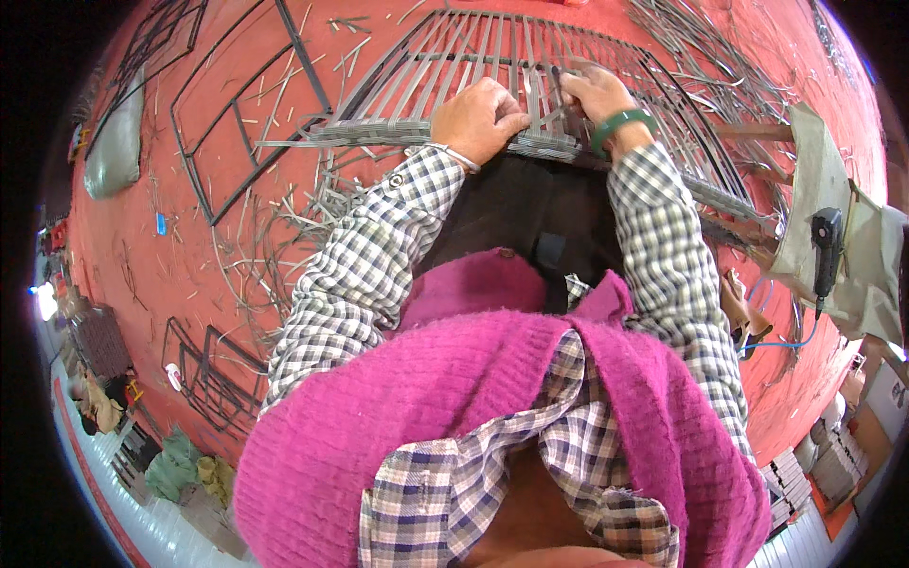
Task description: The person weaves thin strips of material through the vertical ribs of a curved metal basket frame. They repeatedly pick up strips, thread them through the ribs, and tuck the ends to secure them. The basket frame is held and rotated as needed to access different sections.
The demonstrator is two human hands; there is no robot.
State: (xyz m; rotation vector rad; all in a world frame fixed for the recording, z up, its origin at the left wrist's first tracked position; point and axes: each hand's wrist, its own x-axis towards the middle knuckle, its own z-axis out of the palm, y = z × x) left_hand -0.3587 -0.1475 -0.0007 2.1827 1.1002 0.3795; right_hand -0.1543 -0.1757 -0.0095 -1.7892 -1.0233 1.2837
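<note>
In front of me a dark metal frame [388, 68] carries many flat grey strips [485, 59] running lengthwise away from me. A tightly woven grey band [369, 133] lies along its near edge. My left hand [478, 118] is closed over this band, its thumb pointing right and its fingertips partly hidden. Just to the right, my right hand [598, 93] is raised over the strips, fingers bent together at a grey strip; that hand is slightly blurred. A green bangle circles the right wrist.
Loose strip offcuts [331, 204] litter the red floor, and long strips [701, 47] lie in heaps at far right. Bare black frames [241, 114] rest to the left. On the right, a black corded hand tool [826, 251] lies on a cloth-covered support [824, 156].
</note>
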